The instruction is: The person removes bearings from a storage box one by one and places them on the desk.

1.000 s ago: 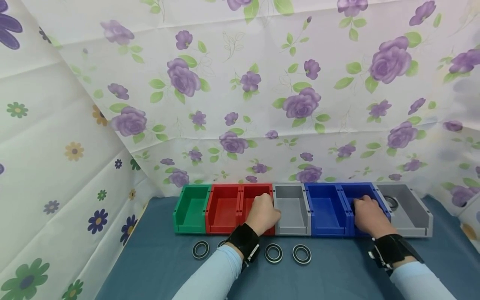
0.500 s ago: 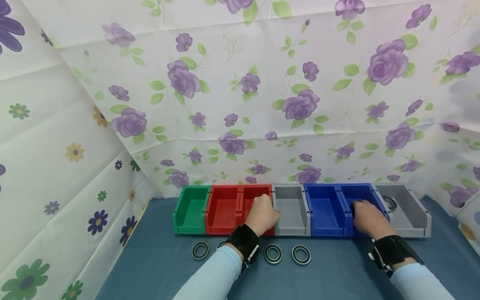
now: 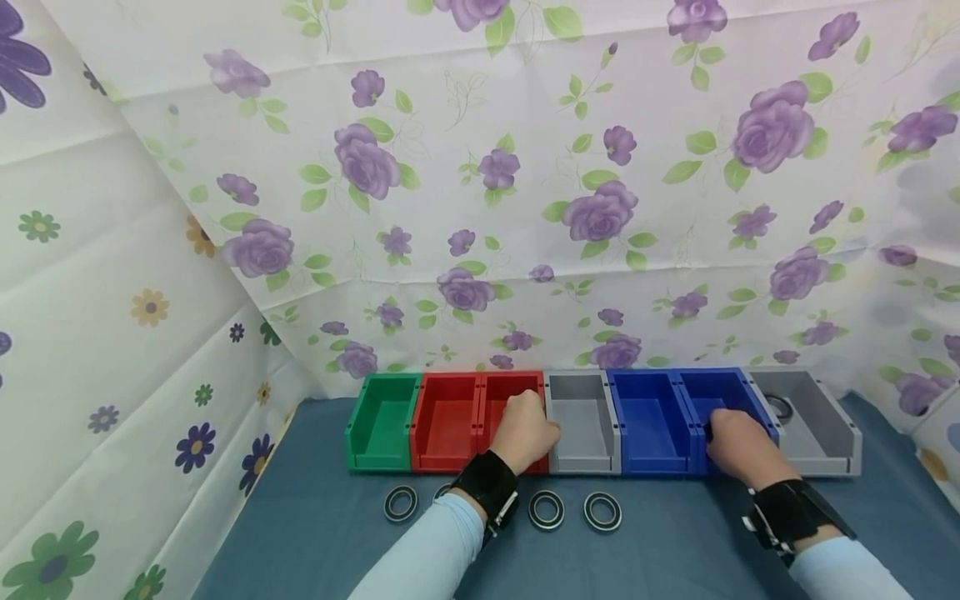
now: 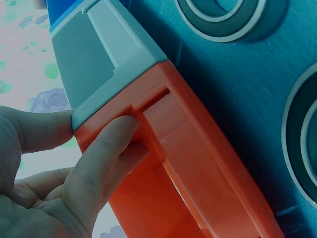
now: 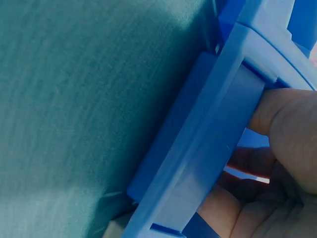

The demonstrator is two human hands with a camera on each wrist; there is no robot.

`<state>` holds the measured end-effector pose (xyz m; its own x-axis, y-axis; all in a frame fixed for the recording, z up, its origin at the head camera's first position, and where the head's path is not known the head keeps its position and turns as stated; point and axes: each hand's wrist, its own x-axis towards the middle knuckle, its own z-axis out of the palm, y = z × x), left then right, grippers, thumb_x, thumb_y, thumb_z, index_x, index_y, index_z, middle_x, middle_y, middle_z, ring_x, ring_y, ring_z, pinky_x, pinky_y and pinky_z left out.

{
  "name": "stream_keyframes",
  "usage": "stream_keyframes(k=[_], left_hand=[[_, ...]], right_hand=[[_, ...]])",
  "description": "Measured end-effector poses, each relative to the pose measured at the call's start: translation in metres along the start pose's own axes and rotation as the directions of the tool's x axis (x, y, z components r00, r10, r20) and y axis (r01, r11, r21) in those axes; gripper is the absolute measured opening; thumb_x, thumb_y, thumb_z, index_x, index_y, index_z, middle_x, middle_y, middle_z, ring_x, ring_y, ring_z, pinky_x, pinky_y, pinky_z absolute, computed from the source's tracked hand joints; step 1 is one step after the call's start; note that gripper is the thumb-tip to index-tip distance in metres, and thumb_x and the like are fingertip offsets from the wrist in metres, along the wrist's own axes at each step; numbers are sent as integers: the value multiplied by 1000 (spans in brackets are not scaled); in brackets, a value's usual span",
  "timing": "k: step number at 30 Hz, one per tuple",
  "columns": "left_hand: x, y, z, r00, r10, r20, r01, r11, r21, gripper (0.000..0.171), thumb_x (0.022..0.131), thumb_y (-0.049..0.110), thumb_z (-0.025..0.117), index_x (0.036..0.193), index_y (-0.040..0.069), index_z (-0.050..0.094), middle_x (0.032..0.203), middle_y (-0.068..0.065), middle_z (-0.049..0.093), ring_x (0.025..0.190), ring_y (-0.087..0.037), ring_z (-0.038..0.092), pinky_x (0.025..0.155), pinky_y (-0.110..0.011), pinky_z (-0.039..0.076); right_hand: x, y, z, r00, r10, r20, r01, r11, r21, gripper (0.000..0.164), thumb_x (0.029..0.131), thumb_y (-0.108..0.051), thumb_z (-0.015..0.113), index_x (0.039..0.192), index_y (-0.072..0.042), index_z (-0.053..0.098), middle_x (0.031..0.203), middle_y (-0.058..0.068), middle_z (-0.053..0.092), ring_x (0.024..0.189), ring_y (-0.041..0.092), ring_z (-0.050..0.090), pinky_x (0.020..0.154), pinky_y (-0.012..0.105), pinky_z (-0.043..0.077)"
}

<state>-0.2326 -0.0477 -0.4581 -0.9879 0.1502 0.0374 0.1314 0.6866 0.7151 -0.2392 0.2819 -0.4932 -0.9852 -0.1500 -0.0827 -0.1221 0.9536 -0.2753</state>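
My left hand [image 3: 525, 429] pinches the side wall where the right red bin [image 4: 158, 203] meets the middle grey bin [image 4: 81, 62]. In the left wrist view the thumb lies on the grey side, with fingers inside the red bin. My right hand [image 3: 744, 446] reaches into the right blue bin [image 5: 198, 144]. Its thumb and bent fingers go down behind the front lip, so the fingertips are hidden. A small dark patch shows beside those fingers in the head view; whether it is a held thing is unclear.
Ball bearings [image 3: 547, 510] lie in a row before the bins, one partly covered by the left sleeve. Another bearing [image 3: 781, 407] sits in the right grey bin [image 3: 821, 425]. The green bin [image 3: 385, 421] and left blue bin [image 3: 652, 421] complete the row against the flowered cloth [image 3: 480, 208].
My right hand has drawn slightly toward the front of the right blue bin. The left hand keeps its place on the wall between the red and grey bins.
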Motion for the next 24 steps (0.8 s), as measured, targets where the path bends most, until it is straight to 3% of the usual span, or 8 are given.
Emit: stream_keyframes(k=[5, 9, 13, 24], left_hand=[[1, -2, 1, 1000, 5, 5, -5, 1000, -6, 27, 76, 6, 59, 53, 8, 46, 43, -1, 33, 32, -19, 34, 31, -23, 24], [2, -1, 0, 1000, 4, 6, -4, 1000, -5, 27, 77, 6, 60, 54, 8, 47, 43, -2, 35, 32, -19, 37, 32, -23, 26], [1, 0, 0, 1000, -2, 6, 2, 1000, -5, 26, 77, 6, 60, 54, 7, 47, 43, -3, 36, 33, -20, 40, 32, -23, 28], [1, -1, 1, 1000, 5, 1, -5, 1000, -11, 26, 78, 6, 60, 55, 7, 48, 44, -3, 37, 34, -21, 40, 32, -23, 27]], right_hand=[[-3, 2, 4, 992, -43, -123, 40, 999, -31, 11, 79, -6, 61, 79, 2, 53, 69, 9, 49, 63, 23, 48, 54, 40, 42], [-5, -1, 1, 964, -53, -262, 44, 998, -43, 34, 78, -12, 67, 94, 14, 53, 78, 22, 53, 76, 37, 53, 63, 50, 44], [-11, -7, -7, 931, -13, -366, 21, 1000, 19, 49, 77, -16, 69, 106, 19, 51, 92, 33, 53, 88, 47, 51, 71, 57, 42], [-26, -19, -20, 865, 0, -501, 67, 991, 115, 54, 68, -23, 77, 111, 5, 57, 100, 24, 55, 91, 39, 53, 69, 53, 45]])
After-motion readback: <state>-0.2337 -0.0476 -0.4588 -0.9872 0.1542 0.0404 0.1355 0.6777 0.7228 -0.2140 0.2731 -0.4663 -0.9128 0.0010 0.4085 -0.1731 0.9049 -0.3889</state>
